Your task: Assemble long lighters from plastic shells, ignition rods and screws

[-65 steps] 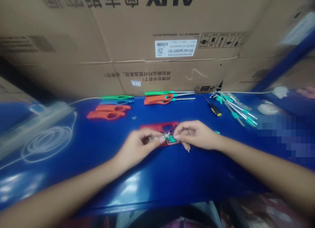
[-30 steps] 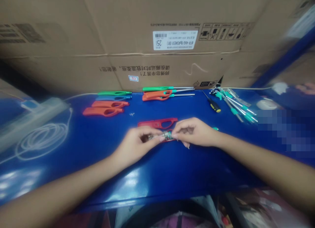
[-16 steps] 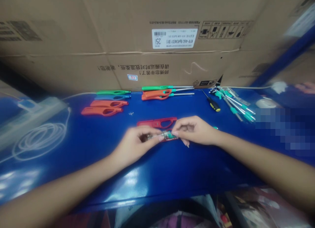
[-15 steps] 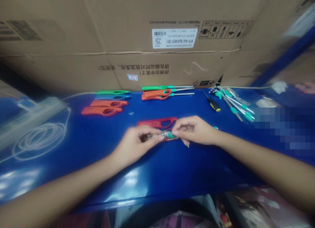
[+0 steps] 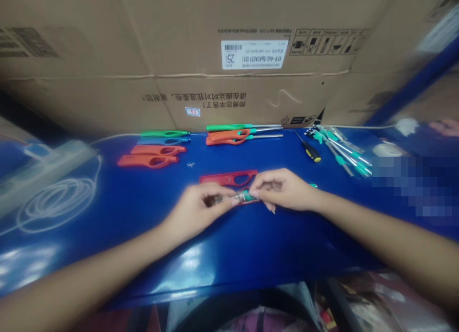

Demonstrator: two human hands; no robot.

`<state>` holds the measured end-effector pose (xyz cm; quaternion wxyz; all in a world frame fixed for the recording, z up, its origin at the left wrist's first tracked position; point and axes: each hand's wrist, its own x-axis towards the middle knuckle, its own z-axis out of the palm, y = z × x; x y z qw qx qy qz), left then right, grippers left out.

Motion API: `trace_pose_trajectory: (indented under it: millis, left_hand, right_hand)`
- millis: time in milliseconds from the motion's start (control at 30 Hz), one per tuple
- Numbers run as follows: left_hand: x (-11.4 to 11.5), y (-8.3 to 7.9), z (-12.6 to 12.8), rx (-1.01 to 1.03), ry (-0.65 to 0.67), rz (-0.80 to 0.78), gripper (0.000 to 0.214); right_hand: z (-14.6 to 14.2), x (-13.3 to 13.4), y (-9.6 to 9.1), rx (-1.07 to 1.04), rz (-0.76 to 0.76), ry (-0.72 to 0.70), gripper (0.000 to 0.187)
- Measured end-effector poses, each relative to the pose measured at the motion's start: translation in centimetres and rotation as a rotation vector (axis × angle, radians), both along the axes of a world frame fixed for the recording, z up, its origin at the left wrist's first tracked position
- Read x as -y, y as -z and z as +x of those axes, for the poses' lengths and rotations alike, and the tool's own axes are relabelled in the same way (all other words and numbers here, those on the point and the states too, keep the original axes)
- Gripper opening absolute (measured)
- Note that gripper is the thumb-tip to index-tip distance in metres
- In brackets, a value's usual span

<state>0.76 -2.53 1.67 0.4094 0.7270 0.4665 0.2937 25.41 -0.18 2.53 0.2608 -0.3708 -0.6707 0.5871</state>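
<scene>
My left hand [image 5: 195, 205] is closed around a clear lighter fuel tank [image 5: 229, 197], thumb along its near side. From the right, my right hand [image 5: 283, 189] pinches the small teal part [image 5: 247, 195] at the tank's right end; its fingertips hide some of that part. A red piece, seemingly a lighter casing half, shows partly beneath the tank. Just behind both hands lies another red casing half [image 5: 227, 178] with a finger loop, flat on the blue table [image 5: 251, 255].
Green, blue and orange lighter casings [image 5: 150, 160] lie at back left. Lighters with metal tubes [image 5: 229, 137] sit at back centre. A screwdriver [image 5: 311, 151] and several teal-ended metal tubes [image 5: 344, 153] are on the right. A coiled white cable [image 5: 59, 203] and power strip [image 5: 68, 165] occupy the left.
</scene>
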Motion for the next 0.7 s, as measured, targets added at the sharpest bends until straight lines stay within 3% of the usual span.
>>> trace_pose_trajectory:
  millis: [700]
  left_hand:
    - [0.15, -0.18, 0.25, 0.024, 0.027, 0.026, 0.023]
  right_hand:
    - [0.06, -0.14, 0.43, -0.006, 0.024, -0.003, 0.034]
